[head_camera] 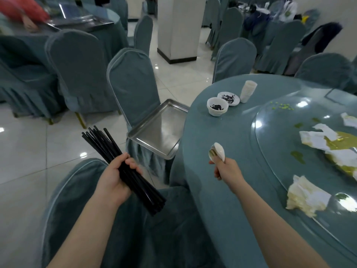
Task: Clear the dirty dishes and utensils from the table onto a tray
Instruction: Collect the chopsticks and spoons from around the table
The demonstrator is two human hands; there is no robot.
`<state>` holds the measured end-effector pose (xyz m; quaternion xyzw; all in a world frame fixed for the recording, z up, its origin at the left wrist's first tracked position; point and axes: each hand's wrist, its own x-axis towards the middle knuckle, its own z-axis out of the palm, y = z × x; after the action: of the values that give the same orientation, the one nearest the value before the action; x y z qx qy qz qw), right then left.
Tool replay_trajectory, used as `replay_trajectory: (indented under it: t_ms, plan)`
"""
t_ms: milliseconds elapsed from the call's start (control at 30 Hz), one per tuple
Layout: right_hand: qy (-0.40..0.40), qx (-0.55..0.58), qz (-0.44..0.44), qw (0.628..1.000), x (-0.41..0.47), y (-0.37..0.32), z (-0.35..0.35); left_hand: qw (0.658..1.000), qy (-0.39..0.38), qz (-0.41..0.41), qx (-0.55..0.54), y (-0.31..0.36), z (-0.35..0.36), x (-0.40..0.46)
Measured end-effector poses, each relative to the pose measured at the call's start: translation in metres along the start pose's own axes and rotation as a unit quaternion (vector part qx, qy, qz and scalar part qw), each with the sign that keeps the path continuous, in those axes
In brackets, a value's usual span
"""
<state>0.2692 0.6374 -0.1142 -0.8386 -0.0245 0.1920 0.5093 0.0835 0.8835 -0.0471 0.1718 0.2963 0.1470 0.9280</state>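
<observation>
My left hand (116,176) grips a bundle of several black chopsticks (104,144), fanned up and to the left over the floor and a chair back. My right hand (227,169) holds white spoons (219,151) upright above the table's left edge. A bare steel tray (154,130) lies on a chair seat between my hands, half tucked under the round teal table (222,190). On the table farther off stand a white bowl (217,109) and a white saucer (229,97), both with dark residue, beside a stack of white cups (248,91).
A glass turntable (309,171) carries crumpled napkins (305,196), torn paper and green and yellow food scraps. Teal-covered chairs (135,86) ring the table, one right under my arms. A white pillar (179,28) and other tables stand behind. Shiny tiled floor lies to the left.
</observation>
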Motion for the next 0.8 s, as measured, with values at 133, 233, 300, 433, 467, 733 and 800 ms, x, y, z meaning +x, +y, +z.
replay_trajectory:
  t_ms: [133, 233, 300, 433, 467, 733, 800]
  plan:
    - [-0.013, 0.03, -0.002, 0.999, -0.05, -0.024, 0.039, 1.0, -0.022, -0.001, 0.008, 0.039, -0.024, -0.028]
    - [-0.002, 0.048, -0.007, 0.999, -0.08, -0.039, 0.064, 0.999, -0.04, -0.004, 0.004, 0.065, -0.041, -0.043]
    - [-0.003, 0.062, -0.006, 0.998, -0.099, -0.047, 0.077, 0.999, -0.046, -0.007, 0.009, 0.077, -0.051, -0.051]
    - [-0.007, 0.069, 0.0, 0.998, -0.129, -0.061, 0.094, 0.999, -0.046, -0.025, 0.003, 0.091, -0.066, -0.061]
    - [-0.005, 0.067, -0.001, 0.998, -0.132, -0.064, 0.098, 0.998, -0.048, -0.028, 0.002, 0.094, -0.069, -0.061]
    - [-0.002, 0.034, -0.02, 0.999, -0.115, -0.085, 0.109, 0.999, -0.045, -0.013, -0.008, 0.107, -0.073, -0.043]
    - [-0.003, 0.027, -0.027, 0.999, -0.11, -0.09, 0.112, 0.999, -0.043, -0.012, -0.017, 0.111, -0.072, -0.037]
